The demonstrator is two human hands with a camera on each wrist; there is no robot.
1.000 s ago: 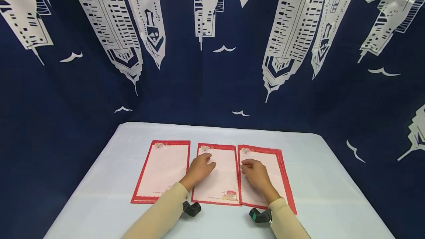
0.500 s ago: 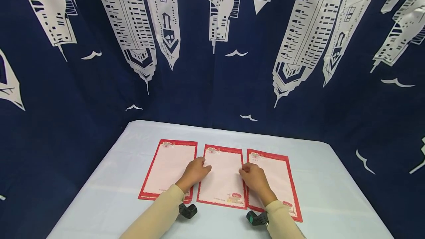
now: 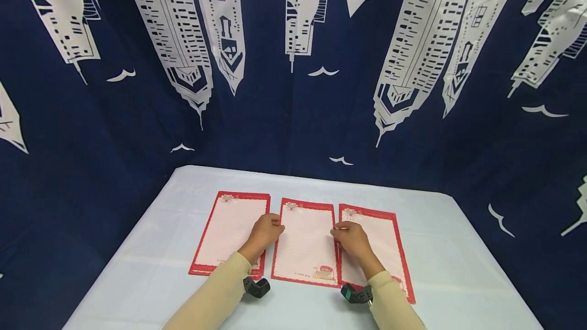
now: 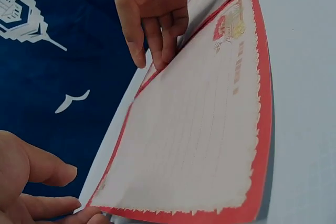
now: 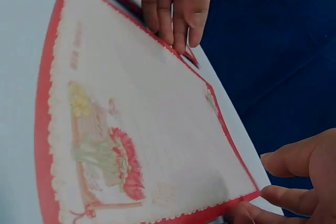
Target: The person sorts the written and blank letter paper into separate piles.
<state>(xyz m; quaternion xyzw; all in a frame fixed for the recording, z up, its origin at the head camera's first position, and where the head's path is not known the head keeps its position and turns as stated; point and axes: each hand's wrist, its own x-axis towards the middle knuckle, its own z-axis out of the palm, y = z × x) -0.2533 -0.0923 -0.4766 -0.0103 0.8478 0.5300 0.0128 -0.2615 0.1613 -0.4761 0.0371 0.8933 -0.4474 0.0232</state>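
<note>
Three groups of red-bordered letter paper lie side by side in the head view. My left hand is at the left edge of the middle sheet of letter paper, my right hand at its right edge. In the left wrist view, the left hand keeps its thumb raised, fingers touching a corner of the sheet. The right wrist view has the right hand likewise, its thumb apart and fingertips touching the sheet's corner. Some lower fingers are hidden by the paper.
More letter paper lies left, with sheets stacked slightly askew, and right, partly under my right forearm. All rests on a white-covered table. A navy cloth with white buildings hangs behind the far edge.
My left hand has drawn left from over the middle sheet to its left edge. The right hand stays by the right edge. A gap now separates the middle sheet from the right one.
</note>
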